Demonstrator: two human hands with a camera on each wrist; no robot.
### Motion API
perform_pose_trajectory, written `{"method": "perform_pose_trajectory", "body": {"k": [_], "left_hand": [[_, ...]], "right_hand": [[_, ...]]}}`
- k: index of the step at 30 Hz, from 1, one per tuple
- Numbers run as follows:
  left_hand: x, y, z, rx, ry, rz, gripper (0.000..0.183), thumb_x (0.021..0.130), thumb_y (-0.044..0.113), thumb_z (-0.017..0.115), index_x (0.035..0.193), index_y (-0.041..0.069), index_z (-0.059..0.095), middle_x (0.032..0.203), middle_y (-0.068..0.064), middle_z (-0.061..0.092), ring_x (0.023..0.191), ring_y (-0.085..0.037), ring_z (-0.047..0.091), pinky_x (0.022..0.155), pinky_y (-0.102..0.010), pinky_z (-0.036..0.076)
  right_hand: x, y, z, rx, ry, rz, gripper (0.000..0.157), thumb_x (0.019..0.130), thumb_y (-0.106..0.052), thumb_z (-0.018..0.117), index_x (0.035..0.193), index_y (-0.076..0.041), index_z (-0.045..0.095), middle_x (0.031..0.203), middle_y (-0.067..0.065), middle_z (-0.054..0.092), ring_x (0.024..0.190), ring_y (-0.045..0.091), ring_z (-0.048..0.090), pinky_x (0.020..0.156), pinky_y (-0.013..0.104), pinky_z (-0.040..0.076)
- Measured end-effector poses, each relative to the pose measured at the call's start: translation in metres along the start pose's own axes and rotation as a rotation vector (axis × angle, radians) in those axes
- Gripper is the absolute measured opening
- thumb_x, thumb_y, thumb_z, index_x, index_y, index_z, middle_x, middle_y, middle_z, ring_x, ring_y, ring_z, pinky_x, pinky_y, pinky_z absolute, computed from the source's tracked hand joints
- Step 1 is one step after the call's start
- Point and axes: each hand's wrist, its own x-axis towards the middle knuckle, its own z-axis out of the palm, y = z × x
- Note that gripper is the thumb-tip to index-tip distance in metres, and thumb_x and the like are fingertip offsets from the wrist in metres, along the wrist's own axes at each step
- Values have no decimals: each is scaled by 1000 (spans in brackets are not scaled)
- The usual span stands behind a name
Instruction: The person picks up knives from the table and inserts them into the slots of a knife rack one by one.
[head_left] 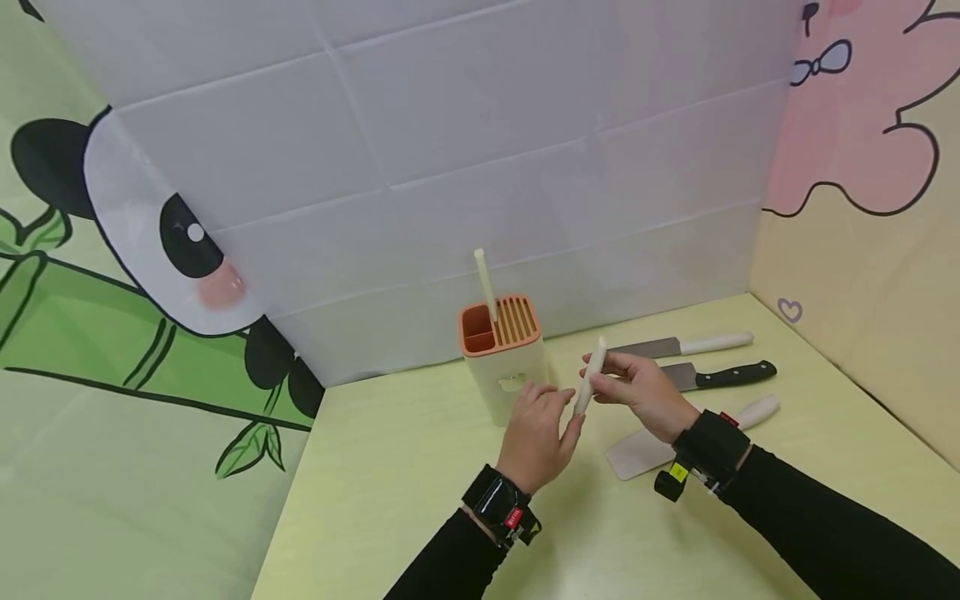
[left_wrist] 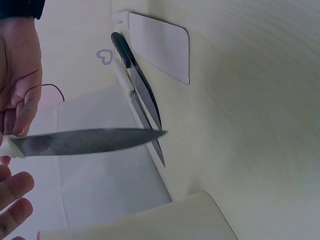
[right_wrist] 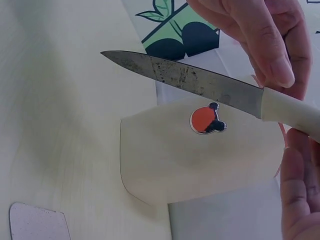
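Note:
A small kitchen knife [right_wrist: 185, 77] with a white handle hangs point down above the table, its blade marked with dark spots. My right hand [head_left: 643, 392] pinches its handle between thumb and fingers. Beside the lower end of the handle is my left hand [head_left: 536, 437], fingers spread and relaxed, thumb close to or touching the handle; contact is hard to tell. Behind the left hand stands a cream knife holder [head_left: 498, 383] with an orange slotted top. One cream handle [head_left: 485, 283] sticks up out of it.
To the right lie a white-handled knife [head_left: 712, 342], a black-handled knife [head_left: 735, 375] and a cleaver [left_wrist: 160, 42] with a pale handle, partly behind my right wrist in the head view. Cloth walls with printed cartoons border the pale yellow table [head_left: 390, 467].

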Motion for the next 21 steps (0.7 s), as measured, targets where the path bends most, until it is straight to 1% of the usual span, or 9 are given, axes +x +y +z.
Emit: {"method": "perform_pose_trajectory", "body": {"k": [3,6,10,13,16,21], "left_hand": [[0,-5,-3,4,-5,6,32,92,32,57,113,8,62,100,-3,67,102,-16,52,98,-34,41],[-1,-12,-8,21,5,13,32,91,31,58,112,8,62,101,-3,65,101,-17,52,95,-31,42],[-1,-22,-15,75,41,38,30,87,28,63,109,7,62,99,-4,64,97,-18,54,92,-33,45],[0,-30,-22,110,68,44,31,86,27,64,109,7,62,97,-4,64,94,-19,54,86,-33,47],[2,-39,-30,124,86,29,32,85,27,65,109,6,62,98,-5,64,94,-21,55,84,-35,48],[7,-54,-40,137,86,-20,37,86,31,63,112,5,60,102,-8,62,98,-23,53,85,-39,48]], "right_hand": [[0,-5,-2,-4,3,-7,41,93,-18,61,129,-2,50,124,16,57,106,27,57,83,36,52],[1,-11,-6,-19,-5,-17,42,94,-19,59,130,-2,49,124,15,57,107,26,56,84,35,52],[3,-20,-13,-53,-3,-21,43,95,-22,58,132,-3,48,123,14,58,108,26,55,83,34,52],[7,-28,-17,-86,8,-34,43,94,-22,58,132,-3,48,121,15,59,105,26,56,82,34,52],[13,-39,-20,-112,8,-61,43,94,-21,58,132,-3,48,120,17,60,104,26,57,81,35,53],[24,-56,-22,-125,-11,-97,44,94,-20,58,134,-5,48,120,14,60,106,26,57,83,38,52]]}}
